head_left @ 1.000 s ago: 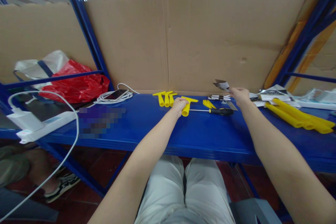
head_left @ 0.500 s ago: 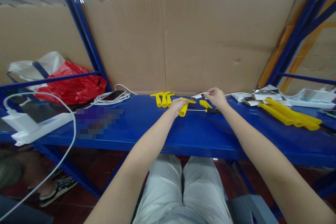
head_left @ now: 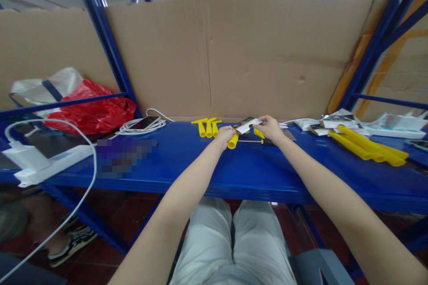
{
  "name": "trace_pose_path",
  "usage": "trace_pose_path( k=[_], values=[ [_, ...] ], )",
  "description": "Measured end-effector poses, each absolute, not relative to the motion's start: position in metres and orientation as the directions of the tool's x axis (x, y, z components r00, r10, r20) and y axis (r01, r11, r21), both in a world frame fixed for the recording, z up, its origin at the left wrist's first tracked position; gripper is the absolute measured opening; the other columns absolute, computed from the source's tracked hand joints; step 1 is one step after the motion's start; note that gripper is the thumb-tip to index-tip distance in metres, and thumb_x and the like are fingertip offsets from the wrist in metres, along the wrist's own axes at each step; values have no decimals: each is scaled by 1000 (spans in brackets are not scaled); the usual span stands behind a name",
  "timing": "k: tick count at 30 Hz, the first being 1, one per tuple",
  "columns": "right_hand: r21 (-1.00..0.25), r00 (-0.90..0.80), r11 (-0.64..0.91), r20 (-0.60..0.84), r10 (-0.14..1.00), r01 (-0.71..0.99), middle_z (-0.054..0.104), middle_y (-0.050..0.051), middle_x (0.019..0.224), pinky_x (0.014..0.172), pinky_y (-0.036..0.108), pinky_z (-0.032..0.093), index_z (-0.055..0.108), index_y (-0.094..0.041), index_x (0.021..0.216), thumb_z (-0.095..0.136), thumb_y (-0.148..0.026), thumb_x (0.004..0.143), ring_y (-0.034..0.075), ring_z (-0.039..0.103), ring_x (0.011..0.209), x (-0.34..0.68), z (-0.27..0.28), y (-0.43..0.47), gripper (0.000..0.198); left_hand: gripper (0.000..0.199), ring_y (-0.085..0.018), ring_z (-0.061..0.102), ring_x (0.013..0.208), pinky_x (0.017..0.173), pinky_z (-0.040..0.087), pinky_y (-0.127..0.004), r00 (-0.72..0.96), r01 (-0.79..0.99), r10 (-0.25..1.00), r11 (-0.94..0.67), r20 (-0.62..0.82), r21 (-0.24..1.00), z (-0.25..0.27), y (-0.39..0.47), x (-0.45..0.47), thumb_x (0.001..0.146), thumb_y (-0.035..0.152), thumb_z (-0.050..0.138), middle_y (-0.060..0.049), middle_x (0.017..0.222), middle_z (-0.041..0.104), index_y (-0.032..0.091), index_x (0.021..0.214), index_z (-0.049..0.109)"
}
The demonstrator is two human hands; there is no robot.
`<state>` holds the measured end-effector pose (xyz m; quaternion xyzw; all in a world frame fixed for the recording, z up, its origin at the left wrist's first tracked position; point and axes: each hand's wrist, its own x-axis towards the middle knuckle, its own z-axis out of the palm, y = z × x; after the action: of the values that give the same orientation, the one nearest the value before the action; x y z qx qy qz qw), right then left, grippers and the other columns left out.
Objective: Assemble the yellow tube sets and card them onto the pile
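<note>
My left hand [head_left: 225,138] is closed around a yellow T-shaped plastic handle [head_left: 233,142], its round hollow end facing me. My right hand [head_left: 270,127] pinches a small black-and-white printed packet [head_left: 246,125] at its right edge. The packet lies over the top of the handle, close to my left fingers, and hides the crosspiece. Below my right hand are small yellow plastic pieces [head_left: 258,133], partly covered. A screwdriver [head_left: 250,141] rests on the table, with its dark grip mostly under my right hand. Several matching yellow T-shaped handles [head_left: 209,129] lie in a row to the left.
On the blue table [head_left: 187,164], longer yellow tubes [head_left: 368,144] and printed packets [head_left: 344,119] lie right. Left are a coiled white cable [head_left: 140,125], a power strip [head_left: 67,160] and a red bag [head_left: 96,107]. A cardboard panel [head_left: 267,53] stands behind. Another person's shoe [head_left: 73,245] shows below.
My right hand has moved slightly left, bringing the packet from the table's back over the yellow handle in my left hand. A flat dark piece now shows right of my right hand.
</note>
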<state>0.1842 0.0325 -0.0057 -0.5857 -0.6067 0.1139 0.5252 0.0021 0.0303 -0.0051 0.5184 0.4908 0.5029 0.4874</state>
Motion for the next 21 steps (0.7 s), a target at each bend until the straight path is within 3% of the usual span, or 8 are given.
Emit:
trace_pose_path(
  k=[6,13,16,21],
  values=[
    [-875,264,297,412,872,383,61,7,86,68,32,53,53,-18,83,82,-33,52,18,63,76,186,-9,36,44,22,-13,55,50,57,50,-25,-21,-31,998,-62,62,998,-5,32,1,58,-1,59,1,50,54,18,49,54],
    [-849,262,365,478,838,382,58,4,87,65,31,52,51,-19,87,85,-35,46,14,59,70,185,-9,37,55,19,-15,60,58,65,51,-29,-57,-69,997,-52,48,996,-4,35,1,61,0,57,-1,54,56,18,54,55],
    [-838,238,395,500,833,376,58,2,83,65,30,52,50,-19,90,85,-34,46,14,59,68,183,-8,37,58,20,-14,58,56,65,51,-27,-66,-110,997,-54,47,992,-5,36,2,60,-1,57,0,53,55,18,54,54],
    [-886,182,407,448,875,223,61,0,78,72,31,53,49,-19,93,81,-25,55,15,64,72,183,-5,32,50,16,-14,61,60,67,52,-27,-90,-139,995,-59,46,989,-6,40,2,59,2,58,0,56,57,18,58,57]
  ],
)
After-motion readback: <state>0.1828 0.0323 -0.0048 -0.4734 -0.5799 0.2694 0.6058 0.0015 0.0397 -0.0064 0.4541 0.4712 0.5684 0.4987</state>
